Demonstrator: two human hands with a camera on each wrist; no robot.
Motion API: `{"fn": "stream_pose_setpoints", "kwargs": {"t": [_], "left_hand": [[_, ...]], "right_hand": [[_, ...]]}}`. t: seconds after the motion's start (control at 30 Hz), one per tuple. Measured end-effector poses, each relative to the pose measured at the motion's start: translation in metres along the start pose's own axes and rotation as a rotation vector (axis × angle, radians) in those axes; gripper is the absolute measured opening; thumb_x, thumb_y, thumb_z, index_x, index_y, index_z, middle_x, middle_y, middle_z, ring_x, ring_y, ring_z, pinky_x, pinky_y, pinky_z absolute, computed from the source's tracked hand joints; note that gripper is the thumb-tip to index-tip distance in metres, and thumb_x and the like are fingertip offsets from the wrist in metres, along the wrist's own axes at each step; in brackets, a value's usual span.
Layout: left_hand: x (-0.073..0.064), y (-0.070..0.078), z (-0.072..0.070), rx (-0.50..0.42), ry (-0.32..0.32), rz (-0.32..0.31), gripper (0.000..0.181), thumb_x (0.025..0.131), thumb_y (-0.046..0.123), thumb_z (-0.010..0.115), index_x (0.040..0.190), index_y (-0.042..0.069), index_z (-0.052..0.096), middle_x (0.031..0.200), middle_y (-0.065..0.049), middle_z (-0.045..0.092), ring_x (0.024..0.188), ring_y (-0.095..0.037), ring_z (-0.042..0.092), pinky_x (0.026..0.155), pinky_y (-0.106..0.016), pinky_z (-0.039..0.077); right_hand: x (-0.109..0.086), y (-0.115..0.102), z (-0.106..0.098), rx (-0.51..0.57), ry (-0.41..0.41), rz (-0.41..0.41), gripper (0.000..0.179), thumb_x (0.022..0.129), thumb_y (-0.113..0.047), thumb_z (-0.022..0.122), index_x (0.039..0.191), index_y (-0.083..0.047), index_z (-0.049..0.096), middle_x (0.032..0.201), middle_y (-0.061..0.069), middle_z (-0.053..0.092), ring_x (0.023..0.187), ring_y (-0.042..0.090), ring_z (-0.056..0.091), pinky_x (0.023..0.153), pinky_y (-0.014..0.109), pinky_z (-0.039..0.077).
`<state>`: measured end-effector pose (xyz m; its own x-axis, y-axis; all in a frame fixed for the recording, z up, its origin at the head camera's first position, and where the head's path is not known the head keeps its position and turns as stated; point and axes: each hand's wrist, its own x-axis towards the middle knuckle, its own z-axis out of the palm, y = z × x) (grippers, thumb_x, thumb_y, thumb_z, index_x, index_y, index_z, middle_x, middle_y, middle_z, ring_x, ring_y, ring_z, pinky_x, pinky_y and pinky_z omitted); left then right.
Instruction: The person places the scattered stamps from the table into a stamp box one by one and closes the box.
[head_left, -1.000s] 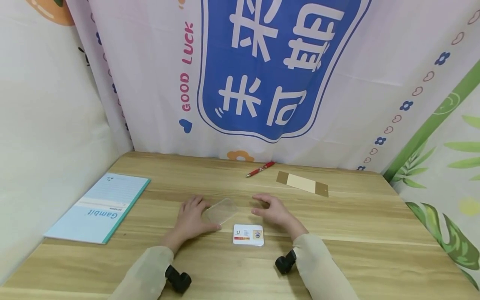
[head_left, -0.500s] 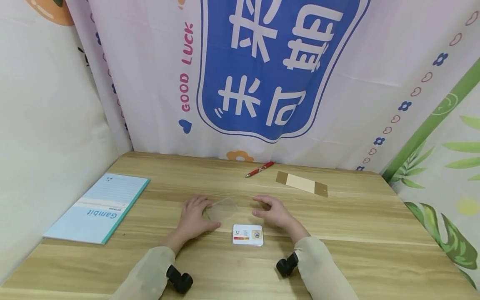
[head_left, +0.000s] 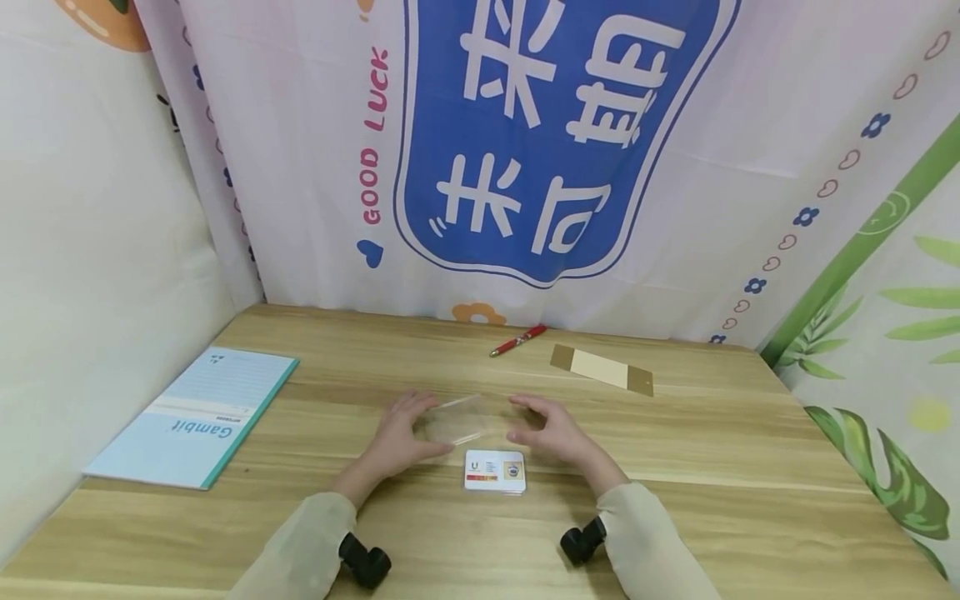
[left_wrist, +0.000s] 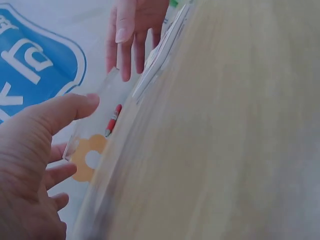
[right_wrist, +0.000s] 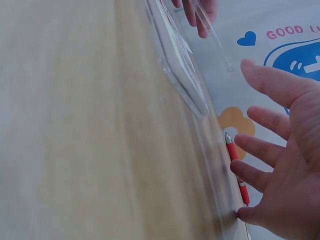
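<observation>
My left hand [head_left: 397, 435] holds a clear plastic lid [head_left: 459, 419] by its left side, thumb at the near edge and fingers behind. The lid hovers tilted just beyond a stack of white printed cards [head_left: 495, 471] on the table. Clear plastic shows along the stack's edge [right_wrist: 177, 60] in the right wrist view. To the right of the lid, my right hand [head_left: 557, 429] has its fingers spread and holds nothing. Its thumb and fingers [right_wrist: 265, 150] are apart from the lid, whose corner is close by in the right wrist view.
A notebook [head_left: 195, 417] with a teal spine lies at the left. Toward the back edge are a red pen [head_left: 519, 341] and a brown-and-cream card strip [head_left: 602, 369]. A printed curtain [head_left: 315, 167] hangs behind the wooden table [head_left: 720, 433].
My left hand has shifted right with the lid, which now stands at a different tilt. The right hand has barely moved. The cards lie where they were.
</observation>
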<state>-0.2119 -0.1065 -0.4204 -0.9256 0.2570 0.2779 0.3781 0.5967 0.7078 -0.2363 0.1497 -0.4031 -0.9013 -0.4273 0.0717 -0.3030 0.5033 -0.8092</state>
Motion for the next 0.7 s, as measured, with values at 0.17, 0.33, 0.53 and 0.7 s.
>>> {"fn": "stream_pose_setpoints", "kwargs": {"t": [0.17,0.33,0.53,0.7], "left_hand": [[0.000,0.008,0.003,-0.043,-0.035,0.036,0.067,0.062,0.032,0.075,0.117,0.004,0.051,0.128,-0.011,0.040,0.124,-0.034,0.017,0.097,-0.053,0.003],[0.000,0.015,0.006,-0.061,-0.079,0.057,0.066,0.062,0.035,0.074,0.116,0.006,0.052,0.130,-0.011,0.038,0.124,-0.033,0.017,0.098,-0.051,0.003],[-0.002,0.023,0.006,-0.072,-0.116,0.097,0.065,0.062,0.035,0.074,0.116,0.007,0.052,0.130,-0.013,0.038,0.124,-0.033,0.017,0.098,-0.052,0.004],[-0.005,0.029,0.007,-0.058,-0.157,0.145,0.070,0.062,0.038,0.074,0.119,0.005,0.050,0.130,-0.015,0.037,0.124,-0.035,0.016,0.096,-0.055,0.002]], "right_hand": [[-0.003,0.000,0.000,-0.006,-0.028,-0.028,0.067,0.070,-0.029,0.070,0.127,-0.009,0.042,0.131,0.008,0.038,0.120,0.027,0.030,0.097,0.046,0.019],[-0.010,-0.005,0.000,0.026,-0.057,-0.062,0.068,0.070,-0.024,0.071,0.128,-0.008,0.040,0.132,0.011,0.035,0.121,0.030,0.027,0.096,0.051,0.017],[-0.028,-0.028,-0.004,0.065,-0.070,-0.037,0.065,0.071,-0.016,0.070,0.128,-0.010,0.041,0.131,0.015,0.035,0.120,0.032,0.028,0.095,0.051,0.018],[-0.040,-0.034,-0.007,0.058,-0.088,-0.026,0.064,0.071,-0.013,0.069,0.128,-0.009,0.040,0.132,0.017,0.034,0.120,0.033,0.028,0.095,0.052,0.018]]}}
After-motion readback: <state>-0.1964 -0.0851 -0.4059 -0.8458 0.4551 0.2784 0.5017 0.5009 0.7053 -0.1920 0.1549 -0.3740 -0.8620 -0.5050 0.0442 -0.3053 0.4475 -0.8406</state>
